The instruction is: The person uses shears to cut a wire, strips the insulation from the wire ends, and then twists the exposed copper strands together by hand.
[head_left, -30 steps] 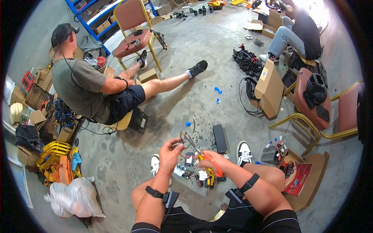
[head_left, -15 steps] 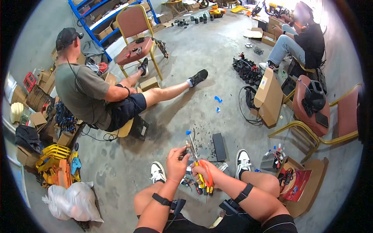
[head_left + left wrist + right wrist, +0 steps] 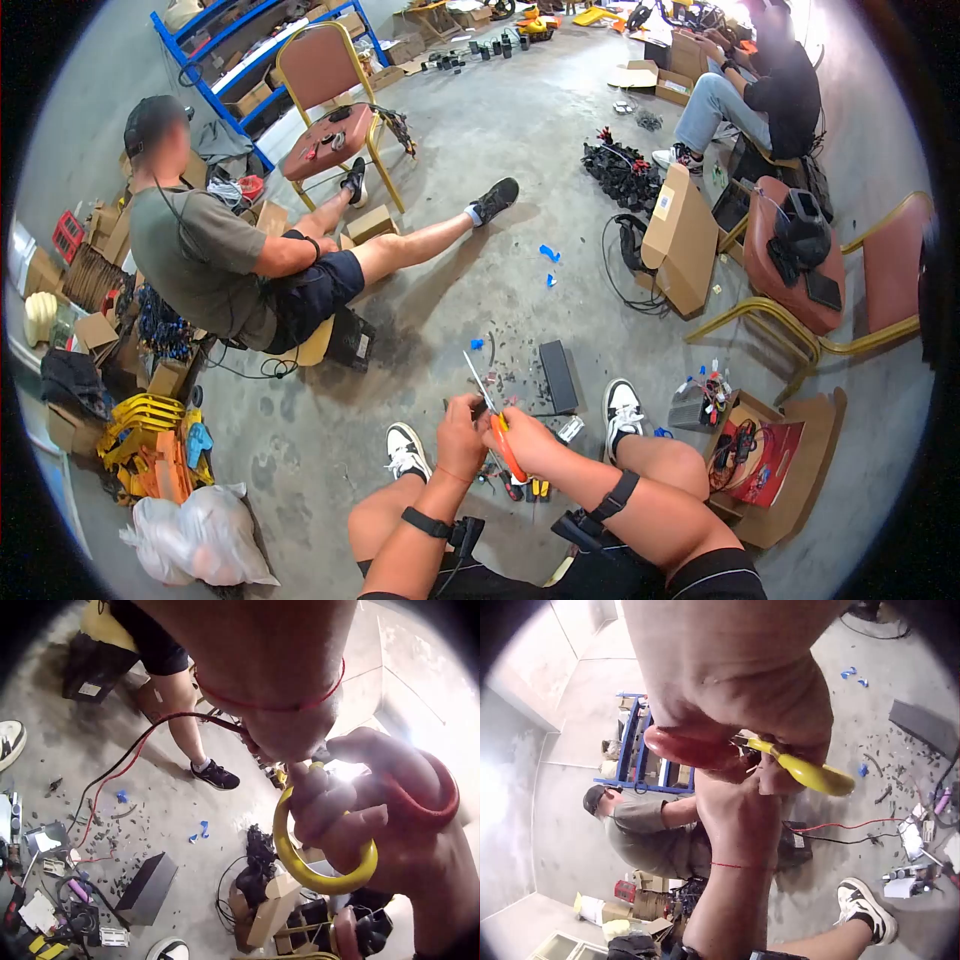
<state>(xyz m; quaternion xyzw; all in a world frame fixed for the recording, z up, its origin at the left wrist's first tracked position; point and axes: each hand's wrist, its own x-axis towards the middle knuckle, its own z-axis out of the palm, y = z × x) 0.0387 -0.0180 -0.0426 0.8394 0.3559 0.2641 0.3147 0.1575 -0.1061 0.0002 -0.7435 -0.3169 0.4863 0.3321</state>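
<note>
1. The right hand [image 3: 525, 437] grips the scissors [image 3: 506, 453]; its fingers are curled about the orange and yellow handles [image 3: 330, 883].
2. The scissors are just beside the left hand [image 3: 462, 437], blades [image 3: 476, 373] pointing away from the body.
3. The left hand holds red and black wires [image 3: 187, 715]; how its hidden fingertips press, I cannot tell.
4. The wires descend toward electronic parts [image 3: 46, 838], near a black box [image 3: 150, 889].

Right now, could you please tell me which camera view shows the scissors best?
The head view: it shows the scissors' blade and orange handle together. Both wrist views show the handles close up, but no clear blade.
</note>
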